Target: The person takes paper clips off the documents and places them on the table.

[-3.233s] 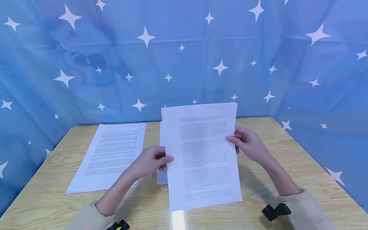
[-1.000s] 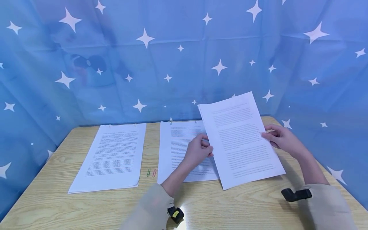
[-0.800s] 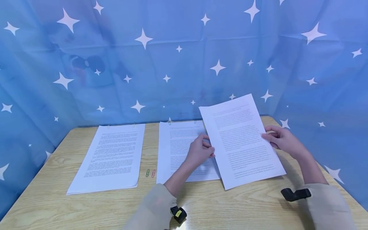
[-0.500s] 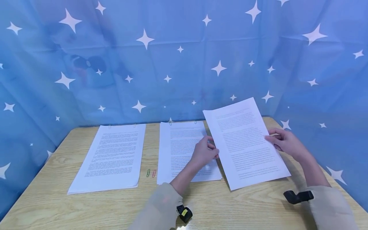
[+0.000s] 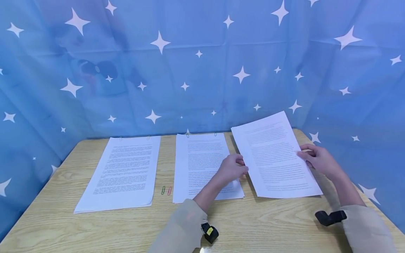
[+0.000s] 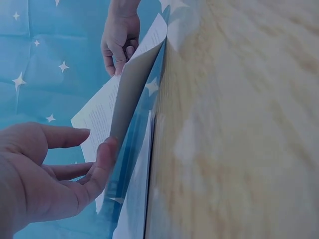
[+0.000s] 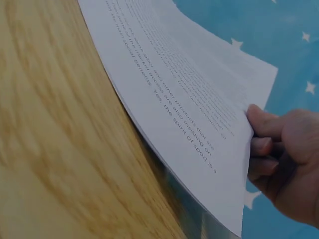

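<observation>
I hold a stack of printed sheets (image 5: 275, 156) low over the right side of the wooden table (image 5: 269, 225), its near edge at the tabletop. My right hand (image 5: 317, 160) pinches its right edge, thumb on top and fingers underneath, as the right wrist view shows on the stack of printed sheets (image 7: 189, 99) in my right hand (image 7: 284, 154). My left hand (image 5: 234, 168) holds the left edge loosely. In the left wrist view the thumb of my left hand (image 6: 45, 179) lies against the underside of the stack of printed sheets (image 6: 134, 74).
Another printed stack (image 5: 202, 165) lies flat in the middle, clipped at its top edge. A third stack (image 5: 123, 172) lies at the left. A green paper clip (image 5: 162, 190) and a red paper clip (image 5: 169, 190) lie between them. A blue starred curtain (image 5: 202, 70) encloses the table.
The held stack has moved from the middle to the right and sunk from upright towards the table. Both hands travelled with it. The middle stack and the two loose clips are now uncovered.
</observation>
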`<state>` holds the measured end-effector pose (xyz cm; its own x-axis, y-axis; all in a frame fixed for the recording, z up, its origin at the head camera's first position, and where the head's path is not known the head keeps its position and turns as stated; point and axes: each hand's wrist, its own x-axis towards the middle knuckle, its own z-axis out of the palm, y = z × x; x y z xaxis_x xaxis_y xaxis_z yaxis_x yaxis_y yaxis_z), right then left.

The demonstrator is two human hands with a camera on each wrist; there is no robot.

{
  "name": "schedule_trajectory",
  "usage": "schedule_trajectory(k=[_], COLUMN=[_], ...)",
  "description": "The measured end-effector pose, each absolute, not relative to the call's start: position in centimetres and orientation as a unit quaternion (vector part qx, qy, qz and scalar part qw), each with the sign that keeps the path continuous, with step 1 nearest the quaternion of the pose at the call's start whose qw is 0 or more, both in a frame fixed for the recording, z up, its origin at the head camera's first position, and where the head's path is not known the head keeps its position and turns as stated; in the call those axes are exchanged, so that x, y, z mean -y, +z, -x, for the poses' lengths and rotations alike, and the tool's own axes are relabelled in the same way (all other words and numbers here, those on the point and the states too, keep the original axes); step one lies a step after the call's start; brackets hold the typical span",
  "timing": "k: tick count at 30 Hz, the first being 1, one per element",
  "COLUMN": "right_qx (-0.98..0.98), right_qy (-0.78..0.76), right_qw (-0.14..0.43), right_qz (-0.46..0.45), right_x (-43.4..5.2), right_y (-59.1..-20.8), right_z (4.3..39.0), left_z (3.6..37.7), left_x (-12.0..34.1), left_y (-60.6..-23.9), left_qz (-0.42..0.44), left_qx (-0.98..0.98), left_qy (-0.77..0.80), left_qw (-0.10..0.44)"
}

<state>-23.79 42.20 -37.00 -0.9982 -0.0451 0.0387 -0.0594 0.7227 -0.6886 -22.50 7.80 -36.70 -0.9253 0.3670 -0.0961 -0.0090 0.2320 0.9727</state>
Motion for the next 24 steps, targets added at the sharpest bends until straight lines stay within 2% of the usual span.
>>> schedule_trajectory(k=[7, 16, 24], right_qx=[0.935, 0.948, 0.948], right_qy=[0.355, 0.316, 0.318], right_qw=[0.0, -0.024, -0.016], right_qz=[-0.019, 0.022, 0.027], right_x=[-42.9, -43.3, -43.4], right_y=[-37.9, -38.6, -38.6], right_z=[24.2, 24.6, 24.8], left_z=[22.9, 23.2, 23.4], left_x=[-8.5, -8.3, -7.8], left_y=[-37.5, -37.8, -37.7], left_qz=[-0.114, -0.164, -0.166], left_qx=[-0.795, -0.774, -0.761], left_qy=[0.567, 0.574, 0.584], left_qw=[0.184, 0.209, 0.229])
